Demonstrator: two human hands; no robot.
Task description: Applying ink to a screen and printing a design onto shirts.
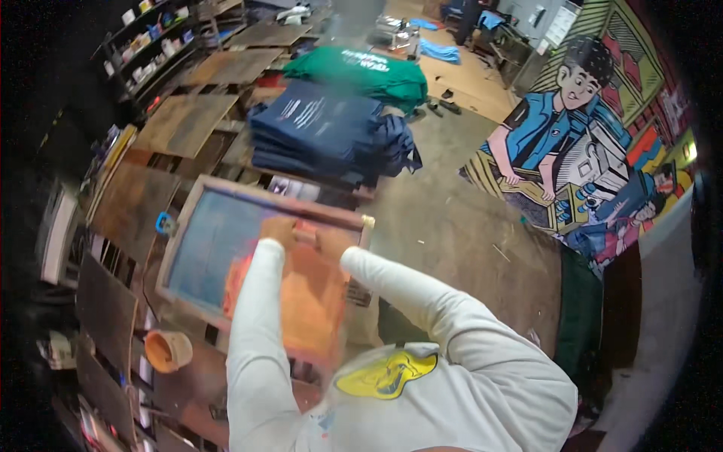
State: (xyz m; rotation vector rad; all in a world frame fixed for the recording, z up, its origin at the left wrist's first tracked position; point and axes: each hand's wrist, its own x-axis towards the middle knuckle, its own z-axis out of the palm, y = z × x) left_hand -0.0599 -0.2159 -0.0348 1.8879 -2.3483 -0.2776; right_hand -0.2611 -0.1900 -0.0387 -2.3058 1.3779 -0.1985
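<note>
A wooden-framed printing screen (181,233) with bluish mesh lies in front of me. A broad patch of orange ink (312,301) covers its right half. Near the far edge of the frame, both hands are closed on a squeegee (305,232) with an orange-stained handle. My left hand (279,230) grips its left end, and my right hand (333,245) holds the right end. The blade is blurred and partly hidden by my hands. My left sleeve covers part of the mesh.
An orange-stained bucket (179,350) stands left of the screen. Beyond the frame are stacked navy shirts (309,128) and a green shirt (361,75). Flat boards (184,124) line the left side. A loaded shelf (151,49) stands far left; a painted mural (557,128) is at right.
</note>
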